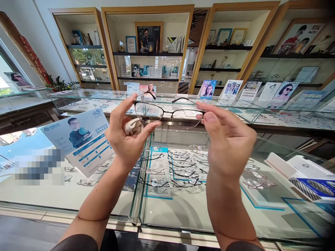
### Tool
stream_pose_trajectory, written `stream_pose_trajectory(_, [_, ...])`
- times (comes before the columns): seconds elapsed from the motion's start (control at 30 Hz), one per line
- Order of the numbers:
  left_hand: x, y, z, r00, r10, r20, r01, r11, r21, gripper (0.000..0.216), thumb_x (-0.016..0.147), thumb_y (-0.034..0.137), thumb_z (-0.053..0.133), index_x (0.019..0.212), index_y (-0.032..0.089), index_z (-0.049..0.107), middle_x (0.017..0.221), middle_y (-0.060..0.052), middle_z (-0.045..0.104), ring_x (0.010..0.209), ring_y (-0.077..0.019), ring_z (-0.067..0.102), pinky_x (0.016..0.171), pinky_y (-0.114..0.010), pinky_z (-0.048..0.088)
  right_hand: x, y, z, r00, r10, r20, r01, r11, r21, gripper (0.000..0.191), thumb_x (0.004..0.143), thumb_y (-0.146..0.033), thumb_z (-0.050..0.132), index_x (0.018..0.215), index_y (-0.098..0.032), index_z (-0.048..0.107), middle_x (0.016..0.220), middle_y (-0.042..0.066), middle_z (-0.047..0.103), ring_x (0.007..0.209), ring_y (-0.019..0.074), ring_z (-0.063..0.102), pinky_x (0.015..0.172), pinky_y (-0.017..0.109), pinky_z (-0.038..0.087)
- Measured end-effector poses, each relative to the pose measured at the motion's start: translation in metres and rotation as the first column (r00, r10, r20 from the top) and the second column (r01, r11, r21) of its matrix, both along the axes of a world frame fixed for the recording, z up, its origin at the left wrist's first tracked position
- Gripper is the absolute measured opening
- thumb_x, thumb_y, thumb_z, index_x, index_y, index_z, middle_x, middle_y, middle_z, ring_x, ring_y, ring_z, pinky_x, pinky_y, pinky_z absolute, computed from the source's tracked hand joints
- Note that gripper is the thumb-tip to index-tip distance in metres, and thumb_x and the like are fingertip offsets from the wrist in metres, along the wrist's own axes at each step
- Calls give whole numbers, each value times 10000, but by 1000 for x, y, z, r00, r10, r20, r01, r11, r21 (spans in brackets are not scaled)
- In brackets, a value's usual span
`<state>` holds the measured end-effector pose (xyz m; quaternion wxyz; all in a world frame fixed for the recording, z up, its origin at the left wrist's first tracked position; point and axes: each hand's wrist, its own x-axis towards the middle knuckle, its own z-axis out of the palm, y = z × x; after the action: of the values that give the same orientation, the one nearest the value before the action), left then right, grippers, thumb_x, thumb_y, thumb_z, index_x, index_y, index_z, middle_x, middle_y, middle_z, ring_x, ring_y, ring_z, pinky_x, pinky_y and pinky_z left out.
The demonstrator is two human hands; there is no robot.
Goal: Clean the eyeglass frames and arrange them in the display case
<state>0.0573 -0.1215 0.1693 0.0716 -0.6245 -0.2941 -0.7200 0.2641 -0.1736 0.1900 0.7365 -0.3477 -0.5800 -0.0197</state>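
Observation:
A pair of eyeglasses [171, 112] with a thin black upper rim is held up in front of me, its temples unfolded and pointing away. My left hand [128, 134] grips the frame at its left end, and a crumpled pale cloth [133, 127] is tucked in its curled fingers. At the opposite end, my right hand [226, 136] pinches the hinge area between thumb and fingers. Below them, several rows of eyeglass frames [183, 170] lie inside a glass display case [172, 212].
A printed advertising card [81, 139] stands on the left of the counter. On the right is an open white and blue box [309, 177]. Across from me runs another glass counter [162, 94] with several upright leaflets [208, 89]. Wood-framed shelves [148, 54] line the back wall.

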Motion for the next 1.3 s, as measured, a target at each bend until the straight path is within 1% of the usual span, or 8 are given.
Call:
stream_pose_trajectory(0.1, [-1, 1, 0, 999, 26, -23, -26, 999, 26, 744, 874, 460, 922, 1530, 408, 575, 1556, -73, 674, 1166, -274, 789, 764, -403, 706, 1, 2, 0, 999, 9, 40, -10, 1000, 21, 307, 1062, -495, 669, 1240, -313, 840, 1216, 60, 853, 1114, 283, 817, 957, 528, 708])
stream_pose_trajectory(0.27, [-2, 3, 2, 999, -24, -32, 24, 1000, 12, 759, 851, 464, 945, 1519, 400, 590, 1546, -83, 676, 1352, -324, 722, 837, -407, 720, 2, 2, 1, 994, 86, 64, -86, 996, 7, 320, 1081, -492, 625, 1240, -299, 825, 1240, 73, 846, 1116, 285, 807, 929, 515, 704])
stream_pose_trajectory(0.37, [-2, 3, 5, 999, -33, -29, 33, 999, 1, 735, 847, 485, 946, 1495, 388, 613, 1500, -88, 698, 1403, -340, 695, 864, -409, 725, 2, 0, 2, 987, 156, 46, -155, 988, -19, 293, 1080, -467, 622, 1213, -298, 820, 1250, 65, 844, 1061, 267, 811, 928, 502, 697])
stream_pose_trajectory(0.53, [-2, 1, 7, 998, -49, -29, 50, 999, 5, 696, 850, 484, 944, 1465, 394, 633, 1464, -79, 712, 1395, -336, 702, 949, -434, 719, 0, 0, 4, 978, 206, 21, -205, 976, -71, 301, 1074, -462, 599, 1200, -294, 814, 1246, 71, 843, 1120, 275, 802, 917, 477, 688])
stream_pose_trajectory(0.67, [-1, 0, 8, 998, -54, -22, 54, 998, -18, 700, 843, 487, 950, 1458, 363, 640, 1464, -87, 709, 1398, -342, 701, 1026, -461, 702, 0, 1, 3, 968, 252, -13, -252, 966, -62, 258, 1068, -427, 612, 1158, -285, 808, 1237, 68, 843, 1122, 269, 801, 881, 447, 678])
stream_pose_trajectory(0.8, [-1, 1, 8, 994, -107, -4, 107, 994, -1, 706, 824, 500, 964, 1437, 341, 651, 1455, -83, 714, 1401, -339, 698, 1109, -473, 669, -1, 2, 3, 940, 331, -80, -335, 942, -36, 180, 1049, -382, 661, 1109, -288, 803, 1181, 49, 848, 1099, 256, 809, 835, 407, 664])
stream_pose_trajectory(1.03, [-3, 2, 8, 991, -136, -14, 136, 990, 46, 726, 811, 517, 970, 1439, 335, 654, 1423, -72, 716, 1359, -326, 723, 1104, -439, 667, -4, 5, 3, 898, 403, -178, -414, 910, -33, 149, 1025, -404, 712, 1062, -294, 807, 1132, 46, 843, 1076, 240, 800, 801, 371, 646])
stream_pose_trajectory(1.3, [-7, 7, 7, 982, -187, -18, 188, 981, 58, 823, 764, 630, 965, 1437, 307, 619, 1370, -74, 698, 1317, -338, 736, 1083, -475, 655, -1, 8, -2, 919, 370, -136, -377, 926, -28, 154, 1050, -385, 669, 1080, -302, 796, 1110, 43, 808, 1037, 247, 776, 917, 443, 638])
